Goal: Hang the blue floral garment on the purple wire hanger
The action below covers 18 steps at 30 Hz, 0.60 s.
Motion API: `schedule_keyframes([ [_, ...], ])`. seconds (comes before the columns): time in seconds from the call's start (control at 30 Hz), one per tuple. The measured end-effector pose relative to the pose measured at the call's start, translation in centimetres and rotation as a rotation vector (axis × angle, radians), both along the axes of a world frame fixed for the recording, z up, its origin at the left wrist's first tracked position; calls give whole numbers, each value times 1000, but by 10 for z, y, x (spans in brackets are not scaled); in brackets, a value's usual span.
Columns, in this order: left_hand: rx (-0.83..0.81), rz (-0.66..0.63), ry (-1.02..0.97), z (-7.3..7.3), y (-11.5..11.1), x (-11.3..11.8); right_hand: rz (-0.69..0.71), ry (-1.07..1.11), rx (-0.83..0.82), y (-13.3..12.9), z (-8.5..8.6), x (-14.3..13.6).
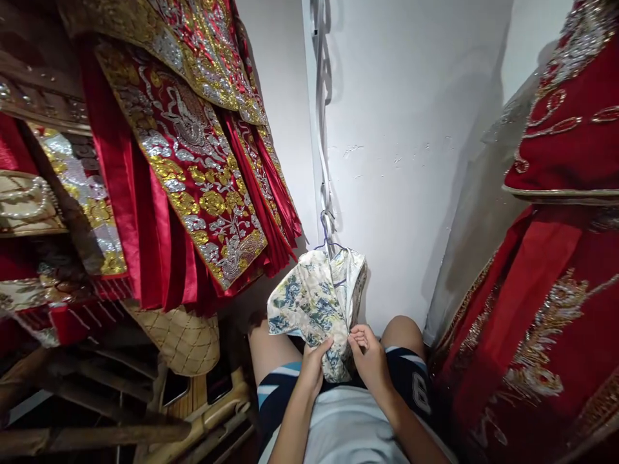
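Observation:
A small cream jacket (309,296) with a blue and yellow floral print hangs on a thin dark hanger (325,243) in front of me. Its front edge runs down the right side and shows a pale lining. My left hand (315,362) grips the lower left of the cloth, thumb on top and the other fingers hidden behind it. At the front edge, my right hand (366,348) pinches the fabric between thumb and fingertips. The lower hem hangs between my hands, just above my lap.
A white metal wall rail (320,116) with hooks holds the hanger. Red embroidered garments (193,167) hang close on the left, and another red beaded garment (546,290) hangs on the right. A bamboo frame (213,412) stands at lower left, with a dark phone-like object (176,388) on it.

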<state>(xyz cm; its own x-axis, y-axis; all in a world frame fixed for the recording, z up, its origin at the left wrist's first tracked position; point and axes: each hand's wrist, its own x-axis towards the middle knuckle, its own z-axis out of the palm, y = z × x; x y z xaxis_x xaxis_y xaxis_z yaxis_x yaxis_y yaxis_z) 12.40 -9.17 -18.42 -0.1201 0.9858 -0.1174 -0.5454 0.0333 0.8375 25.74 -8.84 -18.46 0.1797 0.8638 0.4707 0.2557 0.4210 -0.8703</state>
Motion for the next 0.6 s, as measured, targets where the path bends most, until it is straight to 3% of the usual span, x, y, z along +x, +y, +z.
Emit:
schedule_keyframes([
  [0.1, 13, 264, 136, -8, 3, -10, -58, -48, 46, -2, 0, 0],
  [0.2, 105, 685, 447, -10, -1, -22, -113, -68, 91, 1, -1, -1],
  [0.27, 243, 819, 671, -8, -8, -24, -134, -64, 115, 3, -4, -2],
  [0.33, 366, 698, 826, -7, -15, -17, -130, -66, 120, 3, -6, -2],
  [0.47, 453, 186, 904, -12, -16, 6, -67, -70, 74, -1, -8, -3],
  [0.53, 476, 57, 913, -14, -11, 12, -36, -63, 66, -4, -9, -5],
  [0.6, 484, 14, 926, -15, -8, 13, -10, -55, 76, -6, -10, -8],
])
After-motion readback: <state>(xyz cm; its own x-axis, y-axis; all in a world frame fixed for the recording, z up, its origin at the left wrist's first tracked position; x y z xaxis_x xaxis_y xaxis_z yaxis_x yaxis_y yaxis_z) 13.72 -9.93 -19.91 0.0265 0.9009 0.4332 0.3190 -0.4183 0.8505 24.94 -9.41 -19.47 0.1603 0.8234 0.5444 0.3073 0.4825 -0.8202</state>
